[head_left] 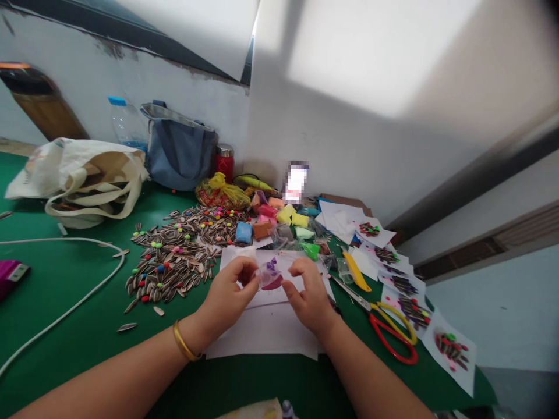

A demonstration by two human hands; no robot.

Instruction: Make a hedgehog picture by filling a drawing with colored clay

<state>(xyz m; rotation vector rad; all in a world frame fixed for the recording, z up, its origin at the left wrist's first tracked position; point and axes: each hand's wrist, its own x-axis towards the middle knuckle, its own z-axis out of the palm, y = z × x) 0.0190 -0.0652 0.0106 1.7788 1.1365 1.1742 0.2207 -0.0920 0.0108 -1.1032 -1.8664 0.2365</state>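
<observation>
My left hand (233, 289) pinches a small clear plastic bag (265, 277) with a bit of purple clay (271, 265) at its top. My right hand (311, 294) is just to the right, thumb and forefinger curved and apart with nothing visible between them. Beneath both hands lie white paper sheets (262, 340). A flat dark pink patch (274, 283) shows on the paper behind the bag. To the left spreads a pile of sunflower seeds (174, 270) mixed with small coloured balls. Behind my hands are clay blocks, among them a blue one (244, 233) and a brown one (262, 230).
Scissors (388, 326) with red and yellow handles and a yellow cutter (357, 272) lie right. Beyond are papers bearing seed-and-clay decorations (452, 352). A lit phone (296, 183) leans on the wall. Bags (181, 151), a red flask (225, 163) and a white cable (87, 285) are left.
</observation>
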